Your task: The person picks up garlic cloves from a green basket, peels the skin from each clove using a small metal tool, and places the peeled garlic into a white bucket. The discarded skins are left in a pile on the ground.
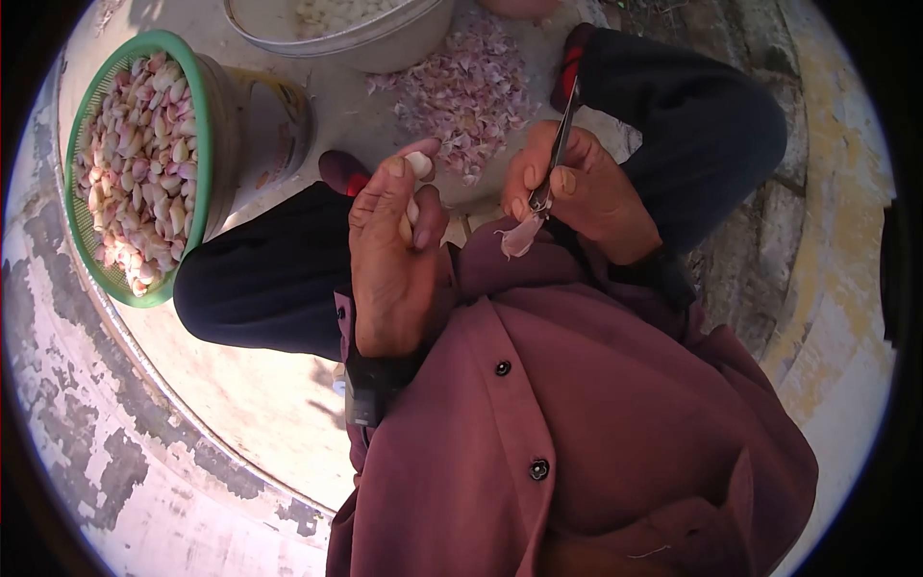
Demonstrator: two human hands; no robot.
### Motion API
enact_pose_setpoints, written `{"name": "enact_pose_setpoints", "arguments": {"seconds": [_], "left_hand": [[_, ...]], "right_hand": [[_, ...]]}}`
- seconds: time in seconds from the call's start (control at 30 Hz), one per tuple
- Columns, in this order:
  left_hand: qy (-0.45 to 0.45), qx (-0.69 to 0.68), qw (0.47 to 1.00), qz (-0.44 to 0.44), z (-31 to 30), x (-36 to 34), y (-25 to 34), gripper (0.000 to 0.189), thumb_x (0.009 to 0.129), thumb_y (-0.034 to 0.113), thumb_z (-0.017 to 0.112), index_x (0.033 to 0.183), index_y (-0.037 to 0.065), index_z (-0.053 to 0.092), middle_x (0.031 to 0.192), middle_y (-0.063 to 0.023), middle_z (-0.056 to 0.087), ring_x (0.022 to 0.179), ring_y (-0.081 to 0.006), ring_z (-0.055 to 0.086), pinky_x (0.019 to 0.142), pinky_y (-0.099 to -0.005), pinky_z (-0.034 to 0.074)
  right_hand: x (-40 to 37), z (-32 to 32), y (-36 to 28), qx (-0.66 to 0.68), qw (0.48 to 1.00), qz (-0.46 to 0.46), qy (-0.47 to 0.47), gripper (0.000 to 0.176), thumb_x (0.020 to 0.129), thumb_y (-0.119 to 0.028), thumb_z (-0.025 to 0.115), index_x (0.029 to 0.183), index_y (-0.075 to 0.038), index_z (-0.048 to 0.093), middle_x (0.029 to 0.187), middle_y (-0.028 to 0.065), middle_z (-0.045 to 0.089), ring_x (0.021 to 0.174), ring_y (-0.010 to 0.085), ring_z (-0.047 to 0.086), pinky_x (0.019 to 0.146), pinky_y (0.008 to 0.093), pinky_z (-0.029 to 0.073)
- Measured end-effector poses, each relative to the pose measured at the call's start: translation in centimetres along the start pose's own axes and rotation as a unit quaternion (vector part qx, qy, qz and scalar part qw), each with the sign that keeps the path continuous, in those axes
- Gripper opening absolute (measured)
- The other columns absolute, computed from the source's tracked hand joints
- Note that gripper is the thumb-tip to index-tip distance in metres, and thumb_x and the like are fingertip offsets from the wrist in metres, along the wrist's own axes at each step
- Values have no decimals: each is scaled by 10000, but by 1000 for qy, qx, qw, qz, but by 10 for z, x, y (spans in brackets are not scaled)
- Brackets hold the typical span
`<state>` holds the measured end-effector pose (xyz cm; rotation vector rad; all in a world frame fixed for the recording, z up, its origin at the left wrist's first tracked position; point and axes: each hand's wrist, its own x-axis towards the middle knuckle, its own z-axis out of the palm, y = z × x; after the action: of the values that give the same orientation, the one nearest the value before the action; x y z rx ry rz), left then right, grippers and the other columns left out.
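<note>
My left hand (396,245) is closed around peeled garlic cloves. One white clove (419,164) shows at the thumb tip, and another sits lower between the fingers. To its right, my right hand (586,188) grips a slim metal knife (562,139), its long narrow part slanting up and away. A piece of pinkish garlic skin (522,237) hangs at the knife's lower end, just below the fingers. The two hands are apart, above my lap. Part of the knife is hidden by my right fingers.
At the left, a green basket (204,144) full of unpeeled cloves rests on a bucket (274,120). A wide metal basin (385,43) with pale cloves in liquid stands ahead. Loose garlic skins (471,91) are heaped on the ground between my feet.
</note>
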<state>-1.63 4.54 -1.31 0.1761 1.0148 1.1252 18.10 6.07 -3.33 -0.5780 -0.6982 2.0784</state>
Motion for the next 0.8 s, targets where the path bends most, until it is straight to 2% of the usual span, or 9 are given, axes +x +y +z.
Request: {"name": "enact_pose_setpoints", "arguments": {"seconds": [0.07, 0.1, 0.13, 0.17, 0.3, 0.4, 0.47, 0.67, 0.8], "left_hand": [[-22, -19, 1000, -6, 2, 0, 3, 226, 963, 192, 572, 1060, -4, 626, 879, -21, 624, 516, -33, 344, 498, -189, 273], [-23, 2, 1000, 1, 5, 1, 5, 215, 966, 201, 562, 1046, 8, 615, 846, -8, 600, 515, -36, 341, 528, -194, 291], [-24, 23, 999, 7, 7, 2, 6, 205, 969, 209, 551, 1031, 21, 604, 813, 5, 576, 515, -40, 337, 558, -199, 308], [-25, 26, 999, 4, 6, 2, 6, 205, 969, 209, 551, 1031, 21, 604, 813, 5, 576, 515, -40, 337, 558, -199, 308], [-26, 62, 997, 36, 6, 4, 0, 158, 954, 153, 576, 1033, 21, 613, 842, -9, 608, 518, -30, 346, 533, -192, 302], [-26, 62, 997, 50, 6, 7, -5, 128, 936, 107, 602, 1020, 11, 620, 859, -20, 629, 532, -26, 362, 495, -189, 287], [-30, 60, 996, 55, 9, 7, -7, 116, 929, 97, 612, 1006, 11, 622, 845, -17, 627, 536, -24, 365, 493, -189, 286], [0, 114, 989, 91, 20, 3, -11, 84, 899, 87, 658, 913, 14, 618, 767, 25, 577, 545, -11, 361, 490, -184, 267], [23, 100, 993, 64, 22, 7, -12, 77, 891, 82, 666, 890, 25, 614, 697, 36, 544, 528, -18, 363, 485, -189, 278]], "right_hand": [[3, -17, 7, -17, 999, 25, 14, 256, 880, -278, 693, 936, -49, 593, 856, 93, 647, 829, 162, 626, 759, 305, 497], [7, -22, 13, -259, 962, 15, 81, 235, 880, -244, 694, 957, -36, 616, 890, 88, 657, 857, 155, 624, 781, 298, 495], [8, -26, 18, -483, 863, 4, 145, 218, 880, -211, 695, 977, -24, 639, 924, 83, 667, 886, 147, 622, 804, 290, 493], [6, -25, 24, -295, 938, 1, 183, 185, 869, -132, 698, 1006, -11, 664, 997, 72, 669, 936, 132, 610, 850, 271, 480], [7, -8, 9, -199, 959, -52, 193, 183, 853, -96, 711, 997, 2, 655, 1026, 76, 656, 948, 137, 605, 857, 271, 476], [9, 4, 4, -263, 941, -150, 151, 202, 826, -69, 730, 1001, 1, 657, 1037, 86, 647, 944, 159, 612, 850, 283, 485], [13, 10, -2, -392, 889, -208, 114, 215, 810, -60, 739, 999, 2, 659, 1036, 101, 642, 936, 176, 617, 833, 292, 493], [16, 15, -5, -520, 807, -263, 97, 213, 775, -54, 756, 965, -10, 670, 975, 109, 656, 861, 197, 636, 761, 304, 512], [15, 21, -3, -524, 804, -255, 121, 206, 753, -55, 767, 934, -21, 676, 923, 102, 662, 818, 208, 641, 721, 300, 512]]}}
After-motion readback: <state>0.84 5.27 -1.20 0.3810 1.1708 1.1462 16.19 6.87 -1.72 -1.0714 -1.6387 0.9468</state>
